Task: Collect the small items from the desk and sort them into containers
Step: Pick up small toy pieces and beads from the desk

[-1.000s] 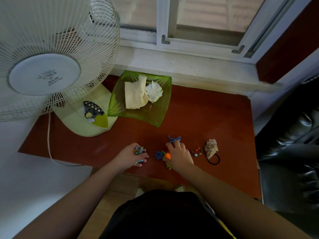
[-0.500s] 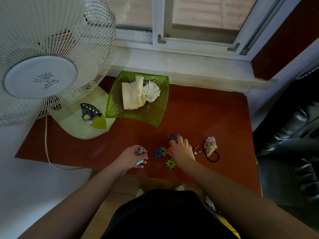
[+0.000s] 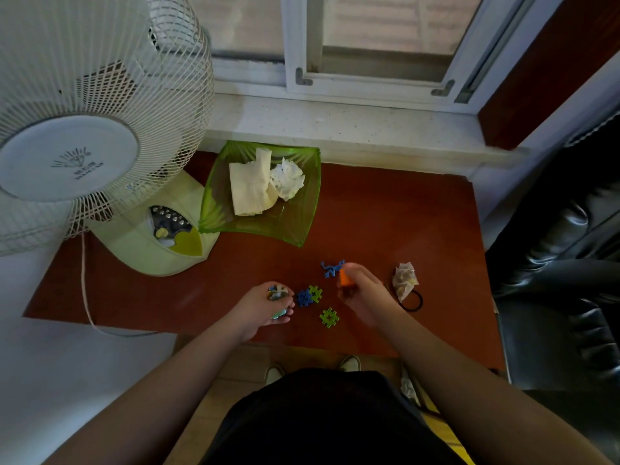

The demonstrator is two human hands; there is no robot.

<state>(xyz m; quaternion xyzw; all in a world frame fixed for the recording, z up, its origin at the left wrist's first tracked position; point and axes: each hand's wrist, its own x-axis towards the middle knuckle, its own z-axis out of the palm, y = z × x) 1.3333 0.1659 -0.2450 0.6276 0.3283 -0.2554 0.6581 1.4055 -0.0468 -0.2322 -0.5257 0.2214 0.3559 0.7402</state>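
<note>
An orange piece (image 3: 344,277) is pinched in the right hand (image 3: 364,292), held above the counter (image 3: 385,229). Small colourful pieces (image 3: 277,292) are cupped in the left hand's (image 3: 261,308) curled grip (palm up).

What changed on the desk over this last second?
The right hand lifted off the pieces it covered and now pinches an orange piece, uncovering the green piece. The left hand keeps gripping its small pieces. The green bowl and hair tie stayed put.

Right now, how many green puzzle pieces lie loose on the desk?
2: one green piece alone near the desk's front edge, another joined to a blue piece. The hands may hide more.
</note>
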